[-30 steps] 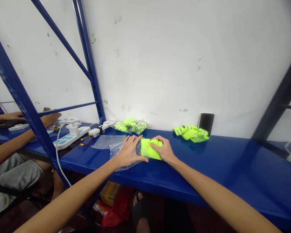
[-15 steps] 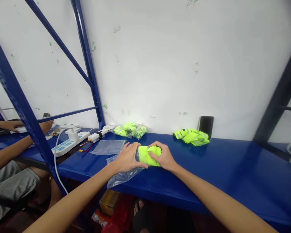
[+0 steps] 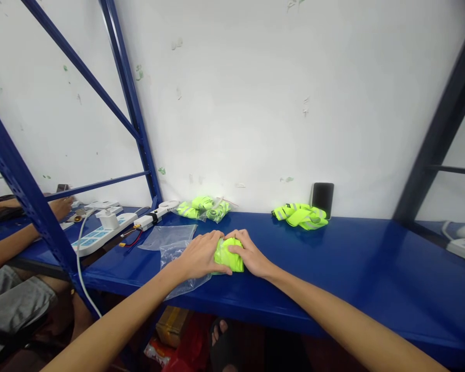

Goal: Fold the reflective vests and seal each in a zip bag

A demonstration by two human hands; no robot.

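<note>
Both hands are around a folded neon-yellow reflective vest (image 3: 237, 264) on the blue shelf. My left hand (image 3: 202, 256) is wrapped over its left side, thumb along the front edge. My right hand (image 3: 252, 255) grips its right side, thumb pressed on top. A clear plastic bag (image 3: 191, 287) lies under my left hand and reaches the left end of the vest; my fingers hide how far the vest sits inside it. Another flat clear bag (image 3: 166, 237) lies just behind and to the left.
Bagged neon-yellow bundles (image 3: 203, 207) lie by the wall. A loose neon-yellow reflective vest (image 3: 302, 216) lies before a phone (image 3: 323, 198) leaning on the wall. At left are a power strip (image 3: 101, 237), a white handheld fan (image 3: 166, 206), a blue upright (image 3: 27, 191) and another person's arm (image 3: 15, 243).
My hands have come closer together on the vest, and less of its yellow shows between them. The whole view has shifted slightly.
</note>
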